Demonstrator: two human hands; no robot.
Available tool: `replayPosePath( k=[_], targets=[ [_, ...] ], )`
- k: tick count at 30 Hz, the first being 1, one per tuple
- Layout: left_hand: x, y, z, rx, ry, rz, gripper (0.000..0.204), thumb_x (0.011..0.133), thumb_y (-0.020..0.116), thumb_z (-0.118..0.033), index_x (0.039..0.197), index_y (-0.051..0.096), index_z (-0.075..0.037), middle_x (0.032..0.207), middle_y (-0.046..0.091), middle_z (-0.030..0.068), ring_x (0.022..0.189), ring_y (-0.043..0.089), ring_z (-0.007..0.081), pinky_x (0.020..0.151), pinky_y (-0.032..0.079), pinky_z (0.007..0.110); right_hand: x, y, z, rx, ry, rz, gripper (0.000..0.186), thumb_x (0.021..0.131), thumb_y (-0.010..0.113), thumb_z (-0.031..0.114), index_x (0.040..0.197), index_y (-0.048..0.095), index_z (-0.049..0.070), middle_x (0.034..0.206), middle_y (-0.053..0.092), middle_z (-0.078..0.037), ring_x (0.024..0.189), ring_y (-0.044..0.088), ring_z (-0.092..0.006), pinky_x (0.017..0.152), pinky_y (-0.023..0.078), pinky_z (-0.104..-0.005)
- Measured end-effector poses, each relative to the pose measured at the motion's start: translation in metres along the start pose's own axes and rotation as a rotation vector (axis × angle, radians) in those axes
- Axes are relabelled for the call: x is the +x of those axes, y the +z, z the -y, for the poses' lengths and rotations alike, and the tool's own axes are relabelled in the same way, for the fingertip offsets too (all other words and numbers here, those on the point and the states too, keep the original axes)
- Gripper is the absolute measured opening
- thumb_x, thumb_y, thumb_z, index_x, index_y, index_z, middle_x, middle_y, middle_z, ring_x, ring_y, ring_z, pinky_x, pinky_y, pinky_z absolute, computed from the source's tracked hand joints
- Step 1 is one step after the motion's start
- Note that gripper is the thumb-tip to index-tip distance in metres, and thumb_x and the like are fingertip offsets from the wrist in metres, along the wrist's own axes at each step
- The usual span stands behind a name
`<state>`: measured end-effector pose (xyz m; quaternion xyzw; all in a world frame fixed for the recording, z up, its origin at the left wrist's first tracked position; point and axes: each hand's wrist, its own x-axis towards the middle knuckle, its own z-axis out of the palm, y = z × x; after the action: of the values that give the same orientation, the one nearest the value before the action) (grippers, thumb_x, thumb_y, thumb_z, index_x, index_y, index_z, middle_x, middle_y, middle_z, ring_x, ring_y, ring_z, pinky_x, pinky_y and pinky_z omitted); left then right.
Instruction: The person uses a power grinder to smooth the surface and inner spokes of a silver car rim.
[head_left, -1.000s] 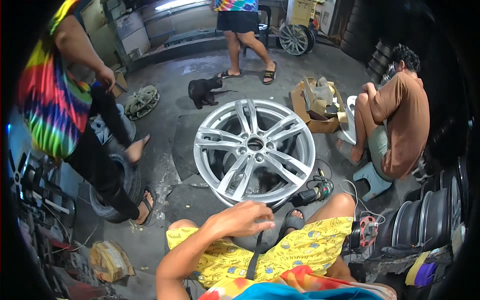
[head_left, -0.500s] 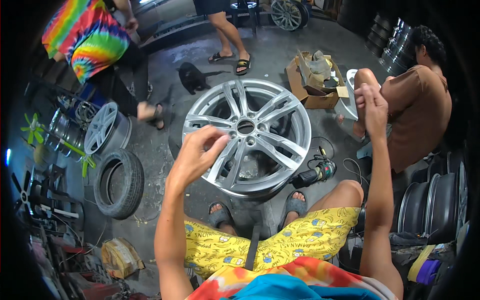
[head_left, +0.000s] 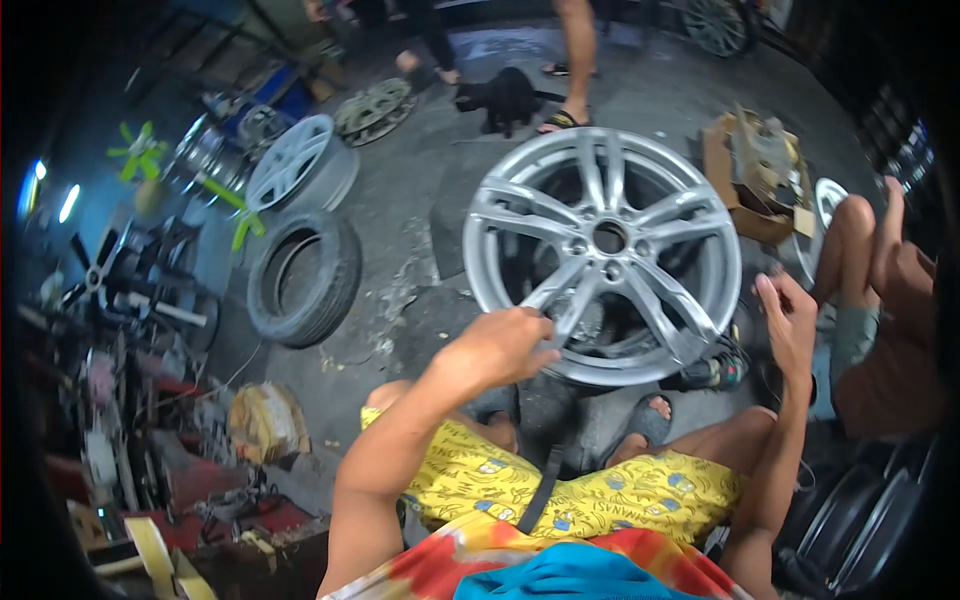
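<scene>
A silver multi-spoke wheel rim (head_left: 680, 230) lies face up in front of my legs. My left hand (head_left: 498, 345) hovers at its lower-left spokes, fingers loosely bent and thumb apart; whether it touches the metal I cannot tell. My right hand (head_left: 790, 320) is raised just outside the rim's right side, fingers slightly curled and apart. A dark corded power tool (head_left: 710, 368) lies partly hidden beside the rim, near my right foot.
A loose tire (head_left: 300, 316), pale rims (head_left: 335, 185) and clutter (head_left: 130, 420) occupy the left. A black cat (head_left: 500, 100) stands beyond the wheel near another person's legs (head_left: 575, 60). A cardboard box (head_left: 740, 200) and a seated person (head_left: 880, 360) are rightward; dark rims (head_left: 860, 510) stand lower right.
The view has swung leftward. Both my arms have come up toward the wheel since a second ago. The cat has turned, and the person formerly at left has moved back among the far objects.
</scene>
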<state>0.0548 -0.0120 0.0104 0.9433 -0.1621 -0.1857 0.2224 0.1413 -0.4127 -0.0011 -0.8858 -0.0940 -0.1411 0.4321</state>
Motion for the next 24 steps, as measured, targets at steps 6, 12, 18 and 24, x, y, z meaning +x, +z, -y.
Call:
replayPosePath(
  k=[6,12,18,24],
  targets=[
    [0.001,0.013,-0.004,0.033,0.007,0.007,0.031,0.092,0.074,-0.029,0.106,0.072,-0.001,0.099,0.07,0.0201,0.097,0.07,0.041,0.086,0.055,0.05,-0.004,0.014,0.018,-0.06,-0.002,0.174,0.03,0.101,0.07,0.019,0.08,0.061,-0.001,0.068,0.045,0.006,0.065,0.037,-0.004,0.057,0.029,-0.0263],
    [0.019,0.027,-0.009,0.078,0.117,-0.01,0.033,0.088,0.078,-0.029,0.098,0.072,0.002,0.093,0.07,0.0221,0.093,0.07,0.0416,0.082,0.056,0.05,-0.009,0.003,-0.008,-0.093,0.043,0.191,0.033,0.103,0.068,0.022,0.08,0.058,-0.001,0.07,0.041,0.006,0.067,0.035,-0.0049,0.058,0.027,-0.0271],
    [0.012,0.031,-0.009,0.097,0.09,-0.031,0.033,0.086,0.079,-0.029,0.092,0.073,0.003,0.084,0.072,0.0232,0.087,0.072,0.0423,0.079,0.058,0.049,-0.006,0.01,-0.017,-0.038,0.062,0.225,0.034,0.104,0.066,0.02,0.078,0.054,0.001,0.071,0.036,0.006,0.067,0.031,-0.0045,0.058,0.023,-0.0278],
    [0.006,0.035,-0.004,0.087,0.069,-0.046,0.035,0.084,0.08,-0.03,0.09,0.074,0.004,0.084,0.073,0.0227,0.086,0.073,0.0421,0.079,0.058,0.049,-0.003,0.017,-0.013,-0.065,-0.059,0.259,0.035,0.104,0.065,0.02,0.078,0.05,0.002,0.07,0.034,0.006,0.067,0.029,-0.0047,0.057,0.022,-0.0279]
  ],
)
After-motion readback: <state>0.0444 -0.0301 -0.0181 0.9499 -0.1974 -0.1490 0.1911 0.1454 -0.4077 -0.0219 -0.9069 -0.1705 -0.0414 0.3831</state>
